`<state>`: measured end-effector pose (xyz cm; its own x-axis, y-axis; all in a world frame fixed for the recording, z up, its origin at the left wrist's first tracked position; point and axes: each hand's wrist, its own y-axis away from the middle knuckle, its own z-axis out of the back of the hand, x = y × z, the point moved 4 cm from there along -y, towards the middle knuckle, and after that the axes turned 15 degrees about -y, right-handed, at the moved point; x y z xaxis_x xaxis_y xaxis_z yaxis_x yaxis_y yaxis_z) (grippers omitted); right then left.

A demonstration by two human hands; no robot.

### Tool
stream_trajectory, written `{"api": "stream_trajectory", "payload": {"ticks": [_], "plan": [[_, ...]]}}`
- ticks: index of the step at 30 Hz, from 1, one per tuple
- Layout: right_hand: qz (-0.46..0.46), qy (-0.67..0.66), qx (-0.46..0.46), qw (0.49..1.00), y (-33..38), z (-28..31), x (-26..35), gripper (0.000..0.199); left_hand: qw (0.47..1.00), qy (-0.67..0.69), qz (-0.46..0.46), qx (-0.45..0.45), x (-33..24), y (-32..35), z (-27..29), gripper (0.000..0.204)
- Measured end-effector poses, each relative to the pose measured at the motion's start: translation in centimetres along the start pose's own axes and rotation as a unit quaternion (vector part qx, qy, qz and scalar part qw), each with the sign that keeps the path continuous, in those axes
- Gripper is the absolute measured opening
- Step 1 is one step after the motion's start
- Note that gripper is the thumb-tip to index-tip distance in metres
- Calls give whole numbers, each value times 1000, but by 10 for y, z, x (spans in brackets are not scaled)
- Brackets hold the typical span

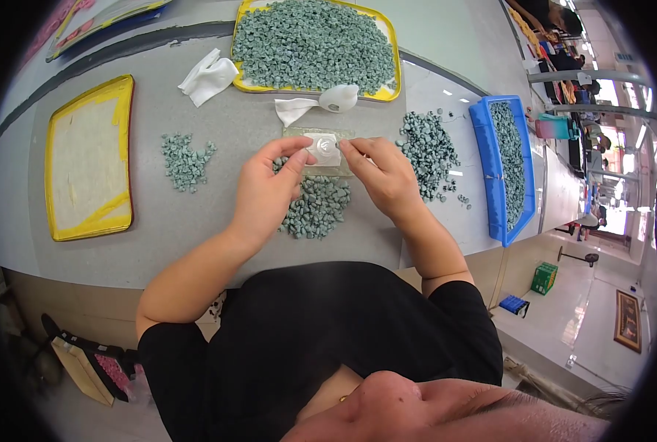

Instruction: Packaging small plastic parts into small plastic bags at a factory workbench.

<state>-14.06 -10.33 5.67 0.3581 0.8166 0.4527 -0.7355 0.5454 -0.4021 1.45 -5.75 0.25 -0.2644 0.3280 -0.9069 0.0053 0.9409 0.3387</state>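
A small white square piece [324,150] with a round raised mark lies on a clear, flat block [336,171] in the middle of the table. My left hand [269,188] is at its left edge, thumb and index finger pinched together. From the other side my right hand [387,177] reaches its right edge, thumb and index finger also closed in a pinch. Whatever sits between the fingertips is too small to make out. Just below the block, partly behind my left hand, is a pile of green stones [317,210].
A smaller green pile [187,162] lies left, beside a yellow-rimmed tray [50,169]. Darker stones [428,151] spread at right near a blue tray [495,195] of stones. Behind are a full yellow-rimmed tray [397,70], white cloth [209,77] and a white rounded object [339,97].
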Motion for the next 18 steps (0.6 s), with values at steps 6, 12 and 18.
{"api": "stream_trajectory", "payload": {"ticks": [6, 12, 18], "plan": [[45, 48, 27, 997, -2, -8, 1, 36, 998, 66, 21, 11, 3, -1, 2, 15], [60, 72, 34, 995, 0, -10, 4, 36, 995, 76, 48, 34, 5, 3, 0, 13], [20, -17, 37, 999, -2, -9, 6, 31, 995, 50, 75, 48, 5, 5, -3, 22]]}}
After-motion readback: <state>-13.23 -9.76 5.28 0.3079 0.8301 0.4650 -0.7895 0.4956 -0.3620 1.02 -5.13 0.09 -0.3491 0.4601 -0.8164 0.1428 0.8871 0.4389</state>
